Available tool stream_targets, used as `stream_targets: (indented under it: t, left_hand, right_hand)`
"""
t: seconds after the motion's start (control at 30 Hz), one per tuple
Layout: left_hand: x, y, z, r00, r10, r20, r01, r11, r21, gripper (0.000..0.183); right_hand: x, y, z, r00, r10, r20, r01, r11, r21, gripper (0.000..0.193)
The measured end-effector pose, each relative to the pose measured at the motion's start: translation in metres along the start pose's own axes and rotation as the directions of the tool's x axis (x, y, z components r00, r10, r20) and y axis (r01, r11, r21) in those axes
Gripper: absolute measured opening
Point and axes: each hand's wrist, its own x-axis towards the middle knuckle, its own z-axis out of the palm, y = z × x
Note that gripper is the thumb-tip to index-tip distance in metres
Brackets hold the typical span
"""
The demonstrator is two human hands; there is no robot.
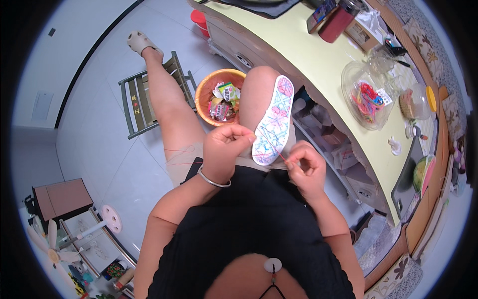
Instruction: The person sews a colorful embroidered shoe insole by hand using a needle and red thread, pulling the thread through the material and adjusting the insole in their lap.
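Observation:
A white shoe insole (280, 112), stitched with pink, blue and purple patterns, lies lengthwise on my raised right thigh. My left hand (223, 152), a silver bangle at its wrist, is closed in a pinch at the insole's left edge; whether thread is also between the fingertips is too small to tell. On the other side, my right hand (306, 167) pinches a red thread (281, 155) that runs taut from the insole's surface. No needle can be made out. More red thread loops loosely over my left thigh, beside my left wrist.
Between my legs stands an orange basin (203, 99) holding small wrappers. A folding stool (134, 107) is under my left leg. The pale table (318, 65) at right carries a clear tray (366, 117) of coloured threads, a lidded jar (416, 102) and a dark red flask (339, 22).

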Motion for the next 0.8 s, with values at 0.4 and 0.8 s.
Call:
stream_targets:
  t: [0.4, 0.8]
  left_hand:
    - [0.016, 0.025, -0.061, 0.953, 0.184, -0.243, -0.197, 0.980, -0.033, 0.007]
    - [0.005, 0.033, -0.095, 0.956, 0.179, -0.232, -0.158, 0.982, 0.107, 0.005]
  right_hand:
    - [-0.024, 0.094, -0.138, 0.746, 0.151, -0.649, -0.220, 0.975, -0.026, 0.010]
    - [-0.031, 0.134, -0.164, 0.889, 0.154, -0.430, -0.457, 0.285, -0.843, 0.012]
